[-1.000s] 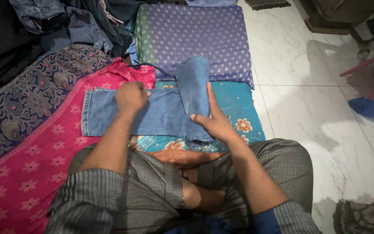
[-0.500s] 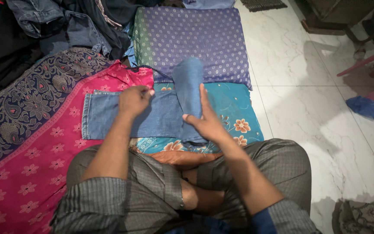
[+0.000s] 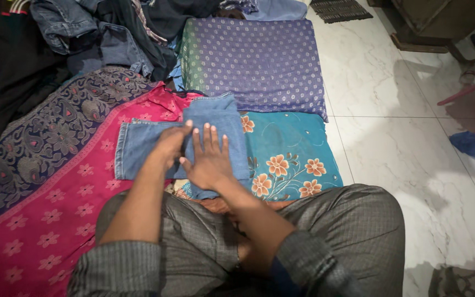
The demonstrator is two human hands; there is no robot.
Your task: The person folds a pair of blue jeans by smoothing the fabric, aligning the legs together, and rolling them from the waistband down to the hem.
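Observation:
A pair of blue jeans (image 3: 138,146) lies partly folded on a pink flowered cloth (image 3: 56,209) and a teal flowered cloth (image 3: 292,159). The jeans' right part is folded over to the left into a flat panel. My right hand (image 3: 207,159) lies flat, fingers spread, on top of that folded panel. My left hand (image 3: 170,146) rests on the jeans just left of it, its fingers touching the fold's edge. My grey-trousered legs are crossed below.
A purple dotted cushion (image 3: 259,60) sits behind the jeans. A heap of dark clothes and denim (image 3: 83,33) is piled at the back left. White marble floor (image 3: 402,126) lies to the right, with a blue rag (image 3: 474,146) and red chair legs (image 3: 471,91).
My right hand has flipped the upright jeans part leftward over the rest and now presses it flat. The left hand stayed on the jeans. The teal cloth is more exposed.

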